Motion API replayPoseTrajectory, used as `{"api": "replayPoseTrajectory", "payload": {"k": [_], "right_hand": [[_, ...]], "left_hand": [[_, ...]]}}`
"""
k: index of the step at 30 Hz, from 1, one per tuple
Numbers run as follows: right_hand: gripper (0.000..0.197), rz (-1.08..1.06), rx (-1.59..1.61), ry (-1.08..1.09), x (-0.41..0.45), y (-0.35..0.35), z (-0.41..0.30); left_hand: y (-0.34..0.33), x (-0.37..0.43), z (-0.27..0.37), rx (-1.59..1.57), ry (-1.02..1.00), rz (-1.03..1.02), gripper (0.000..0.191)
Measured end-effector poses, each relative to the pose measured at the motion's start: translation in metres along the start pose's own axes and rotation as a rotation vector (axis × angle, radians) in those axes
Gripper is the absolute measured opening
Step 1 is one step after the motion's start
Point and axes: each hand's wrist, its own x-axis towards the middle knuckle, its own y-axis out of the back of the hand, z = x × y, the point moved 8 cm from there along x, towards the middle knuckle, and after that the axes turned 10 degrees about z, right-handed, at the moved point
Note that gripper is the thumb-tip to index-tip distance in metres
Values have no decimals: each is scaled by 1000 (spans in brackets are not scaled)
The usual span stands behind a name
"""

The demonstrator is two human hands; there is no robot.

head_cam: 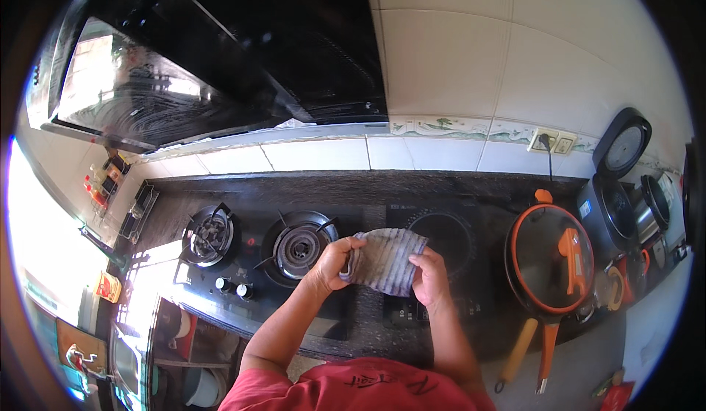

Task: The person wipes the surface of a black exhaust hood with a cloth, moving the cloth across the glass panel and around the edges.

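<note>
A folded grey-and-white striped cloth (pixel 386 261) is held between my two hands, above the counter strip between the gas hob and the induction cooktop. My left hand (pixel 335 262) grips its left end, and my right hand (pixel 431 276) pinches its right edge. Just left of the cloth lies the gas hob's right burner (pixel 300 250); the left burner (pixel 209 235) is farther off, with two control knobs (pixel 233 287) in front. The black induction cooktop (pixel 447 240) is partly hidden by my right hand and the cloth.
At the right stands a pan with an orange-rimmed glass lid (pixel 543 262), its handle jutting over the front edge, beside an open rice cooker (pixel 612 207). A black range hood (pixel 265 63) hangs above the hob. Bottles (pixel 102 182) stand on a rack at the left.
</note>
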Motion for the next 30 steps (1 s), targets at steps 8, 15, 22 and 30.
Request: {"api": "replayPoseTrajectory", "payload": {"k": [8, 15, 22, 30], "right_hand": [[17, -86, -173, 146, 18, -41, -38], [22, -215, -116, 58, 30, -59, -37], [24, -131, -53, -36, 36, -68, -16], [28, -70, -72, 71, 63, -109, -26]], "left_hand": [[-24, -16, 37, 306, -271, -64, 28], [-22, -28, 70, 429, -439, -79, 37], [-6, -21, 73, -209, -330, -350, 63], [-8, 9, 62, -229, -257, -204, 33]]}}
